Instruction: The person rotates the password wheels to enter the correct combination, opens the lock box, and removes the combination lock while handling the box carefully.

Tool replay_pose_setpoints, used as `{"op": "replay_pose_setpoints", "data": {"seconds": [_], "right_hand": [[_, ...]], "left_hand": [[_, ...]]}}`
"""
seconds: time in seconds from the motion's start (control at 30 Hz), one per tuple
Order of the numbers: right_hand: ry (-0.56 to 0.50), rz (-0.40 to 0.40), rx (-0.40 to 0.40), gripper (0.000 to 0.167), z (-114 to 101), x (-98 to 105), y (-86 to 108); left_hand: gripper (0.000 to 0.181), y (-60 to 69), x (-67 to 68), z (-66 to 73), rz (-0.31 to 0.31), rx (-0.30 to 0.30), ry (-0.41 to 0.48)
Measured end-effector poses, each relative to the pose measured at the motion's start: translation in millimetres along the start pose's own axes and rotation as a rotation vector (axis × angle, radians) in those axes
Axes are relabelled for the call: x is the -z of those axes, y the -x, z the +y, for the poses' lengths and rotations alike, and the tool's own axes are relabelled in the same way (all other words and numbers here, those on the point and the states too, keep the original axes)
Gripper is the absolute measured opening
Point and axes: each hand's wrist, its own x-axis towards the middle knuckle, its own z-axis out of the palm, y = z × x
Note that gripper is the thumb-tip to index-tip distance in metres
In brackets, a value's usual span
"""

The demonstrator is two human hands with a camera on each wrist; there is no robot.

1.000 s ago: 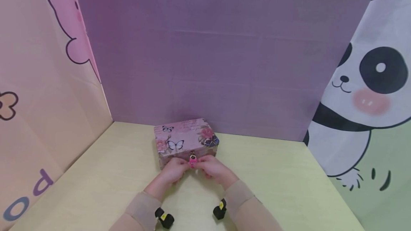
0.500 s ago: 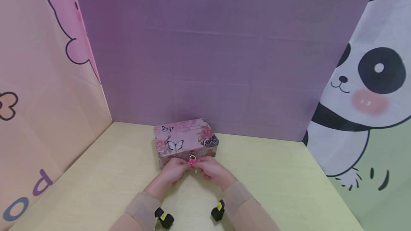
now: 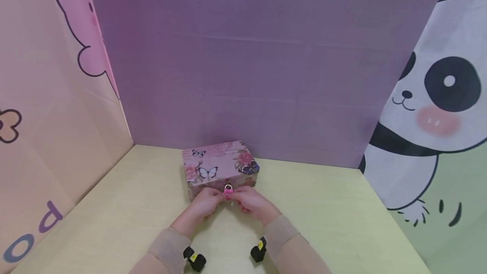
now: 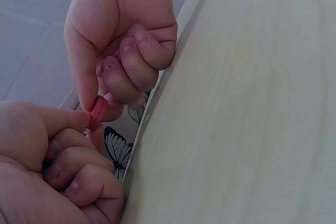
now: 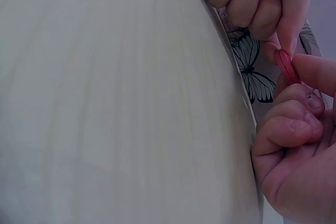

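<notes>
A small pink padlock [image 3: 228,192] hangs at the front of a pink box [image 3: 220,162] printed with butterflies and flowers, its lid down. From the left, my left hand [image 3: 206,202] pinches the padlock's body between thumb and forefinger. My right hand [image 3: 253,202] pinches the same body from the right. Both wrist views show the red-pink padlock [image 4: 97,113] edge-on between the two thumbs, with the other fingers curled in. The shackle sits up by the box's metal clasp; whether it is fastened is too small to tell.
The box stands on a pale wooden table [image 3: 323,210], near the purple back wall [image 3: 251,62]. A pink printed panel [image 3: 57,75] flanks the left side and a panda panel [image 3: 430,138] the right. Black wrist cameras [image 3: 195,259] hang below the sleeves.
Both hands stay on the padlock, and the box keeps its place. Slightly to the left of a second ago, the right forearm has shifted a little; the padlock tilts very slightly.
</notes>
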Motion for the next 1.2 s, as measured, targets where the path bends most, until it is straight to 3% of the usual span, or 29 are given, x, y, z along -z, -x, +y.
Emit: {"op": "replay_pose_setpoints", "data": {"seconds": [0.87,1.2], "right_hand": [[0.029,-0.029,0.008,0.024,-1,2,-0.4],[0.001,0.04,-0.044,0.033,0,22,1.5]], "left_hand": [[0.023,-0.7,0.1,-1.3,-0.008,-0.04,0.008],[0.02,-0.9,-0.5,-1.0,0.008,-0.029,0.024]]}}
